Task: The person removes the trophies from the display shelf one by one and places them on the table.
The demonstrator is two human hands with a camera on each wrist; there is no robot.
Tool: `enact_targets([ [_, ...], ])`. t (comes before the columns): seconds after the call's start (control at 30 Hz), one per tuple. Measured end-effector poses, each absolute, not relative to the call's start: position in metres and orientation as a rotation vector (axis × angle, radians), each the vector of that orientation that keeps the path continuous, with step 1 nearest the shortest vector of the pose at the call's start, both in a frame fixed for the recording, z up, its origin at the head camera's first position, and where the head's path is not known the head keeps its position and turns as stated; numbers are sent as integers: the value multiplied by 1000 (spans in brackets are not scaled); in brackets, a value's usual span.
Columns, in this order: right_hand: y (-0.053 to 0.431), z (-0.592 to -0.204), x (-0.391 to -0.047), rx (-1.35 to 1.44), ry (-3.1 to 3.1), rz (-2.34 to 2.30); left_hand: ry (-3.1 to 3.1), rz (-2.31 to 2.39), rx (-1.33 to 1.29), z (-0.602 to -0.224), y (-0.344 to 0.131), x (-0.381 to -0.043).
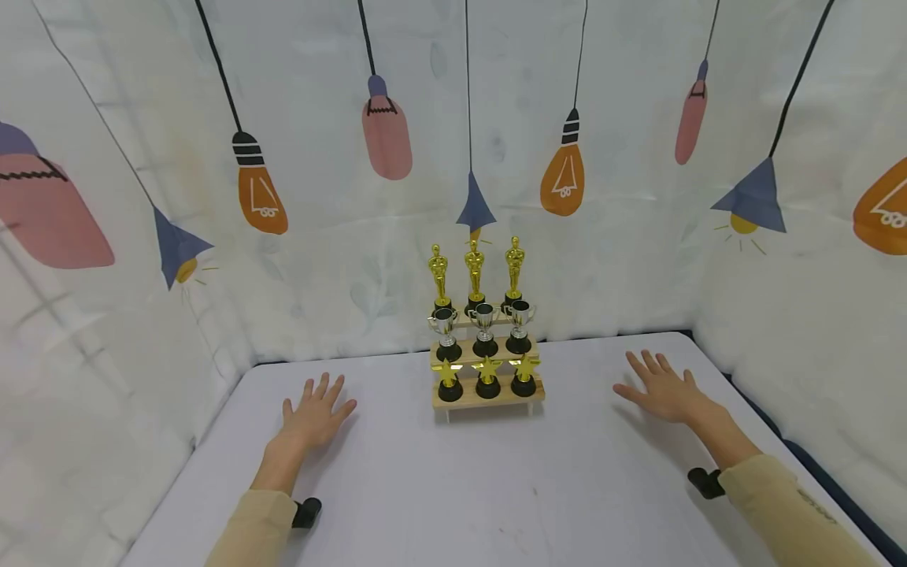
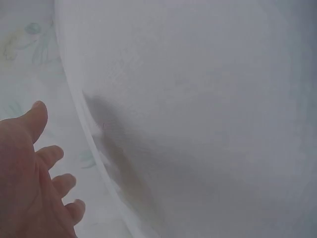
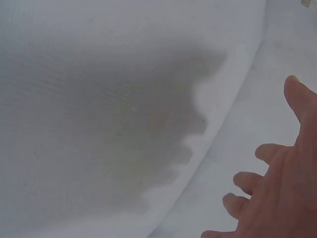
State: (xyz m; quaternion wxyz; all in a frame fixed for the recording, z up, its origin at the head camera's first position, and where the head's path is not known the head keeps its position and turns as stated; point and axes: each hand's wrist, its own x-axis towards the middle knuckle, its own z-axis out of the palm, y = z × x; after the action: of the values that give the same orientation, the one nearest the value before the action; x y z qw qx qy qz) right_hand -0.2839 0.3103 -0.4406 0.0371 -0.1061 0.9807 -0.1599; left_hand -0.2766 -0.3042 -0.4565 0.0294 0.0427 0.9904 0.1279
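Both left hand point(image 1: 312, 419) and right hand point(image 1: 664, 394) are hovering, released and widely spread, over the worktop point(image 1: 425, 488); between them, a wooden stand point(image 1: 469, 401) is carrying star trophies point(image 1: 487, 369) in front, silver cups point(image 1: 485, 316) behind, golden statuettes point(image 1: 475, 272) rearmost.

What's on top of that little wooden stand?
The wooden stand has three gold figures on the top step, three silver cups in the middle and three gold stars below. The wood right under them is covered, so I can't see it.
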Motion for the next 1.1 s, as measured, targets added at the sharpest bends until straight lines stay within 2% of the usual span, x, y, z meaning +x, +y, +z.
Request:
enact_targets([
  [0.43,309,-440,-286,-416,3123,-457,3041,436,133,-461,-307,-279],
  [1.1,298,-446,-290,-530,3152,-855,3106,510,205,-464,-299,-276],
])
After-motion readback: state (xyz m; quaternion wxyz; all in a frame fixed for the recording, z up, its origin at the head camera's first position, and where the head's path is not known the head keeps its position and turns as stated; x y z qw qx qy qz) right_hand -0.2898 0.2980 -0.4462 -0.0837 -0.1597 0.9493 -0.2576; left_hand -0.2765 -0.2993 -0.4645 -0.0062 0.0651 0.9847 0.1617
